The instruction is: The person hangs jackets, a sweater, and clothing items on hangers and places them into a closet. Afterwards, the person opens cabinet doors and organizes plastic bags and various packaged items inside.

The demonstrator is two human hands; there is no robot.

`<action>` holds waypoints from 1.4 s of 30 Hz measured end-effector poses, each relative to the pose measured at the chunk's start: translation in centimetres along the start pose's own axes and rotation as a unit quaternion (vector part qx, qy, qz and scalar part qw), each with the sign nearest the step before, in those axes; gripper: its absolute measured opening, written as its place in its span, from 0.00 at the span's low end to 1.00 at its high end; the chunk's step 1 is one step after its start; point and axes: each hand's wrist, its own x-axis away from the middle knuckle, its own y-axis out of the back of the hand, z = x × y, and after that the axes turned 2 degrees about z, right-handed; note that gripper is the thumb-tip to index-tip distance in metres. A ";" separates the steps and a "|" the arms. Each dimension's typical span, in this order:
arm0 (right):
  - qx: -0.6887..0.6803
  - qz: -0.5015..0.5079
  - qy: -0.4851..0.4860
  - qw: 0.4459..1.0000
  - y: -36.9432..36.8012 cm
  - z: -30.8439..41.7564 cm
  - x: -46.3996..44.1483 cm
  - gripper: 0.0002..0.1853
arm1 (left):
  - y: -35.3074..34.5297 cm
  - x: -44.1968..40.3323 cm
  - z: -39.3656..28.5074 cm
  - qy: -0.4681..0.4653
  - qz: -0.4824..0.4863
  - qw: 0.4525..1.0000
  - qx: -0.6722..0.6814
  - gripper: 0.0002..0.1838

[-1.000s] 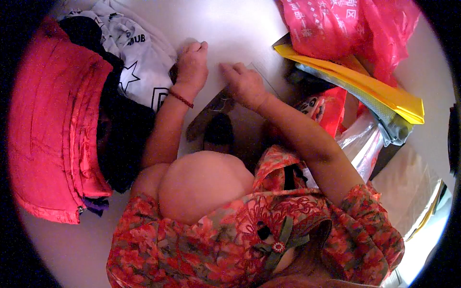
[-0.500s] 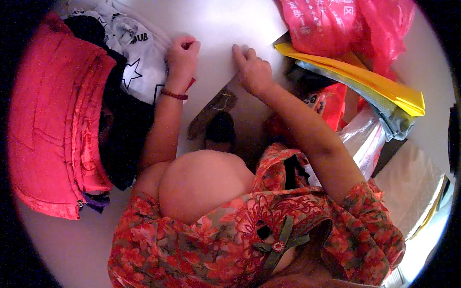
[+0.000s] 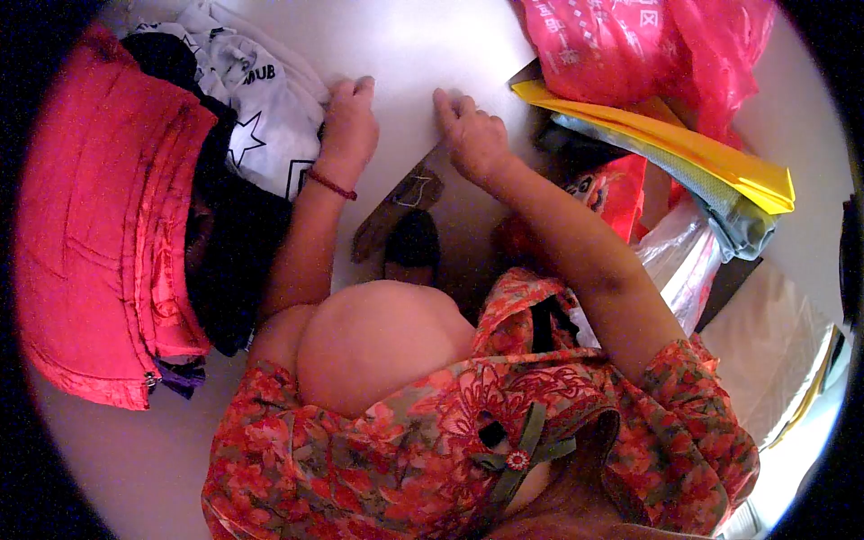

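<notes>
My left hand, with a dark red bracelet at the wrist, is closed over the bright white surface. Its thumb and fingertips are drawn together; anything between them is too small or pale to make out. Beside it on the left lies a white garment printed with black stars and letters. My right hand, a ring on one finger, is bent at the same surface, fingers curled and fingertips downward. Whatever it may grip is hidden. A gap separates the two hands.
Red padded clothing and black cloth are piled left. To the right are a red plastic bag, a yellow folder-like item, grey-blue folded material and clear plastic. A black shoe tip shows below.
My left hand has turned at the wrist and shifted slightly down and right, its fingers now closer together. My right hand has stayed nearly in place.
</notes>
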 end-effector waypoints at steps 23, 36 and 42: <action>-0.018 -0.027 0.024 0.999 0.0 -0.4 -0.1 0.32 | 0.0 0.6 -1.2 -0.090 0.012 0.986 -0.137 0.04; -0.011 0.012 -0.004 1.000 0.9 0.7 -0.6 0.31 | 1.4 -0.9 -2.8 -0.048 0.064 0.987 -0.141 0.05; -0.166 -0.080 0.021 0.983 -0.5 -1.9 -1.5 0.23 | 2.8 -0.8 -1.5 0.157 -0.029 0.963 0.218 0.12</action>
